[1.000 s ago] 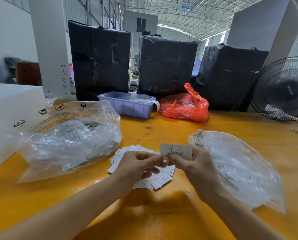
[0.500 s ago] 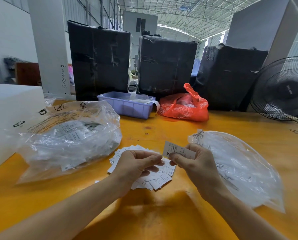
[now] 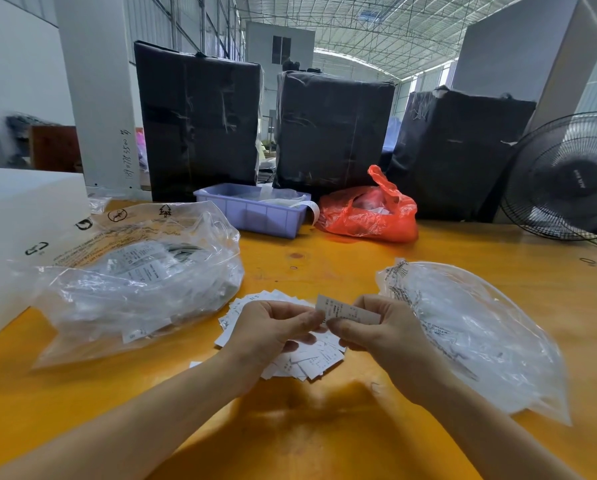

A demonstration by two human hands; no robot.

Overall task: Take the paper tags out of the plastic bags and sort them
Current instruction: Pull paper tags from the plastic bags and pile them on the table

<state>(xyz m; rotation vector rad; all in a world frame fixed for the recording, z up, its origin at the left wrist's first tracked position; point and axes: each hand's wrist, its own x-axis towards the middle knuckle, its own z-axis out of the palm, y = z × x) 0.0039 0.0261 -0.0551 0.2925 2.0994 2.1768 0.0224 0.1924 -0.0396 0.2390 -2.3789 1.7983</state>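
Paper, thin and white, sits in my hands: a single tag (image 3: pixel 349 311) pinched in my right hand (image 3: pixel 380 336) between thumb and fingers, with my left hand (image 3: pixel 271 332) meeting it at its near-left corner, fingertips curled against the edge. A second ago I held the tag up flat and level, facing me; half a second ago it had begun to tip, and now it leans further, lower and closer to the loose pile of tags (image 3: pixel 300 358) on the desk (image 3: pixel 325 427). I take that to mean I have read it and am about to lay it down with the others (or peel a second one off it, I cannot tell which).

The tag's long axis runs left to right, sloping down toward my right hand, its printed face turned up and toward me. It hangs just above the pile, between the full plastic bag (image 3: pixel 134 289) on my left and the flatter, nearly empty bag (image 3: pixel 470 334) on my right.
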